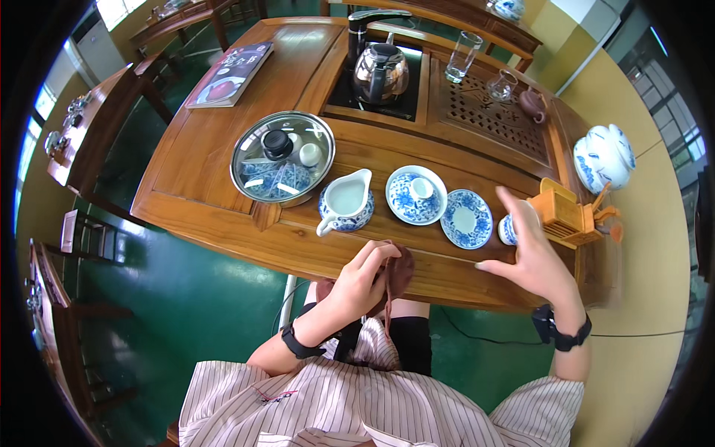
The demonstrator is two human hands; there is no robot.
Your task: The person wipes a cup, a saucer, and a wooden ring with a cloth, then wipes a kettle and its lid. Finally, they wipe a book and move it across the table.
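A reddish-brown cloth (401, 271) is bunched in my left hand (360, 279), over the table's near edge. My right hand (533, 260), thumb and fingers spread, hovers beside a small blue-and-white porcelain vessel (508, 230), which it partly hides. Left of that vessel lies a blue-and-white saucer (467, 219), then a lidded gaiwan (416, 195) and a white-and-blue porcelain pitcher (346, 201). Farther left, a glass lid with a black knob covers a round metal pot (282, 157) that holds cups and blue-and-white porcelain.
A glass kettle (381, 72) stands on a black stove at the back. Behind my right hand are a slatted wooden holder (564, 215) and a porcelain jar (603, 159). A glass (463, 56), a glass pitcher (501, 86) and a clay teapot (532, 104) stand on the carved tray; a book (232, 74) lies back left.
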